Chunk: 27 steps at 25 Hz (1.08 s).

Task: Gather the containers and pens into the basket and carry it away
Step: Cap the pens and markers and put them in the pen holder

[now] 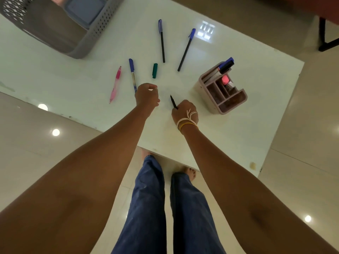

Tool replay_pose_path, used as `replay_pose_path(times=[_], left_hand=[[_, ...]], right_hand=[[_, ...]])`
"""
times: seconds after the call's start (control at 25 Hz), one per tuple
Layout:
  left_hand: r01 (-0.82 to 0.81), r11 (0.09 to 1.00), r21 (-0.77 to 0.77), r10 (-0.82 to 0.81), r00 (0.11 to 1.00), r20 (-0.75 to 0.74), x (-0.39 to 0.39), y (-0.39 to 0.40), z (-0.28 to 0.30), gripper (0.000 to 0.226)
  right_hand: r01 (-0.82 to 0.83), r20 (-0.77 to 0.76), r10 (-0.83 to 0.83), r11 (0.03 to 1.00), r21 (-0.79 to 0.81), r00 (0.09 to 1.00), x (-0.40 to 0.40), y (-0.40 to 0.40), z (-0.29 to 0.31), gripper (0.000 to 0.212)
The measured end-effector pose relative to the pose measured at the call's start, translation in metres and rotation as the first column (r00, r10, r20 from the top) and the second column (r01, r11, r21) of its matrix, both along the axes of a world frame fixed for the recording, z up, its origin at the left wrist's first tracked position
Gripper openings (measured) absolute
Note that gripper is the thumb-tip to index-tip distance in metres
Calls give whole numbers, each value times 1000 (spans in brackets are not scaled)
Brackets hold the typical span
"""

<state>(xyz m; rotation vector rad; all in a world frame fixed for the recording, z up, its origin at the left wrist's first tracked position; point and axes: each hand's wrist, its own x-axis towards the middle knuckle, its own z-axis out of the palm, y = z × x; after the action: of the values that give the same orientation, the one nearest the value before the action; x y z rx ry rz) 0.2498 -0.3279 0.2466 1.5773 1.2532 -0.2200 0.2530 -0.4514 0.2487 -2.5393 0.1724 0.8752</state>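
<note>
Both forearms reach out from the bottom edge over blue trousers and bare feet, ending above the white bench (238, 136).

Landmark: pink desk organiser (222, 92), on the bench near its right edge, holding a blue-capped marker and a pink-topped item in its slots.

Right hand (185, 112), just left of the organiser, string bands at the wrist. Grip pressed together around a thin dark pen (173, 102); pen tip sticks out up and left of the knuckles.

Left hand (146, 97), further left of the organiser. Fingers curled in, fingertips drawn close; cannot tell whether anything is pinched between them.

Left of the organiser, loose on the bench:
- green cap (155, 70), just beyond the left hand, apart from it.
- blue-capped patterned pen (132, 75), its lower end just beside the left hand.
- pink pen (115, 84), furthest left of the loose pens.
- two dark pens with blue caps (161, 40) (186, 49), up and left of the organiser.

Grey perforated basket (88, 43), far up-left of the organiser, with a blue-lidded container (86, 10) inside.
</note>
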Motion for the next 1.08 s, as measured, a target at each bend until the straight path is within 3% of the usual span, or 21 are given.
replay_pose_path(times=[0.12, 0.2, 0.32, 0.4, 0.44, 0.52, 0.56, 0.6, 0.68, 0.76, 0.84, 1.08], left_hand=[[22, 992, 126, -22, 1000, 2, 23, 25, -9, 23], [83, 978, 192, -85, 996, 4, 42, 31, -11, 30], [324, 879, 349, -344, 939, -6, 66, 31, -13, 37], [448, 812, 372, -463, 885, -56, 76, 34, -12, 35], [426, 844, 327, -433, 900, -54, 80, 37, -13, 34], [100, 995, -24, -98, 993, 68, 84, 43, -7, 37], [-93, 964, -250, 120, 988, 97, 83, 45, -3, 39], [-217, 874, -434, 288, 952, 103, 79, 47, 3, 39], [-289, 726, -624, 446, 888, 108, 68, 53, 11, 36], [-312, 641, -701, 538, 834, 120, 59, 57, 17, 34], [-320, 615, -721, 565, 816, 120, 53, 57, 20, 35], [-208, 731, -650, 392, 908, 151, 44, 50, 30, 32]], right_hand=[[174, 95, -191, 972, 157, 977, 22, 26, 3, 21], [206, 142, -238, 956, 208, 961, 33, 36, 4, 19], [198, 161, -234, 957, 210, 959, 40, 37, -1, 16], [203, 134, -236, 954, 220, 962, 41, 36, -4, 15], [194, 121, -225, 954, 229, 967, 41, 36, -3, 14], [162, 121, -199, 951, 261, 972, 38, 39, 3, 12], [146, 133, -190, 949, 281, 973, 36, 42, 6, 12], [131, 147, -181, 945, 300, 972, 35, 46, 12, 12], [110, 164, -169, 941, 319, 972, 31, 53, 21, 14], [112, 181, -179, 938, 328, 967, 28, 55, 28, 14], [115, 200, -190, 935, 337, 961, 25, 55, 33, 14], [82, 239, -160, 948, 307, 958, 18, 52, 36, 17]])
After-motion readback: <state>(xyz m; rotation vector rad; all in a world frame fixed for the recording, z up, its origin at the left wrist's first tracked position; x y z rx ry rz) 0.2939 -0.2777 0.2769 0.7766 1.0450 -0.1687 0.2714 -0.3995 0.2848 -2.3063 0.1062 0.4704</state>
